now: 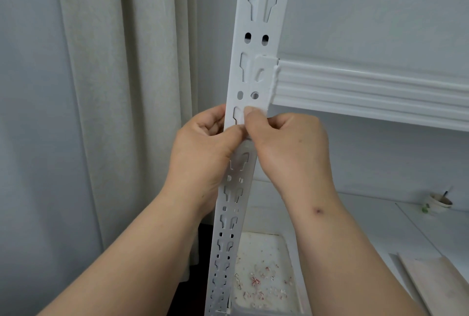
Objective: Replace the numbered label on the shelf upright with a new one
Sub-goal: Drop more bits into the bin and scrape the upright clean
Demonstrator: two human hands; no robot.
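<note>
The white slotted shelf upright [256,44] runs from the top of the view down between my forearms. Both hands meet on its front face just below the beam joint. My left hand [203,148] grips the upright, with curled fingers at its left edge and the thumb laid across the front. My right hand [291,148] has its thumb tip pressed on the face and its index finger curled beside it, pinching there. The label [247,139] is almost wholly hidden under the two thumbs; only a small pale edge shows, and no number is readable.
A white ribbed shelf beam [368,90] hooks into the upright and runs right. Pale curtains [121,87] hang on the left. Below are a white tray [264,272] speckled with bits, a white surface, a small cup [440,201] at far right and a pale board [436,282].
</note>
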